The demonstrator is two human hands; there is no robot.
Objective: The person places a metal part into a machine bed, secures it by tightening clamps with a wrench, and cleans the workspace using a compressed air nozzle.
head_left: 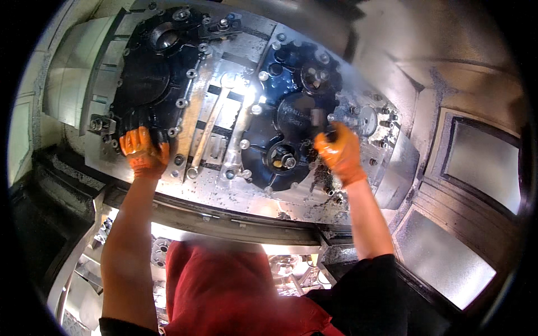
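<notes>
My left hand (142, 147), in an orange glove with dark fingertips, rests with its fingers spread on the lower end of a black metal cover (144, 75). My right hand (340, 150), gloved in the same orange, is closed round a short tool (318, 117) with a blurred grey-brown head; its exact kind cannot be made out. This hand is over the right edge of a second black cover (297, 109), which is wet and shiny and has bolts through its round openings. Between the covers a long wrench (212, 126) lies on the metal fixture plate (263, 207).
Dark chips and several studs (330, 193) cover the plate's right side, near a round grey disc (368, 121). Metal machine walls enclose the plate, with a windowed panel (482, 162) at right. A front ledge (224, 224) runs between me and the plate.
</notes>
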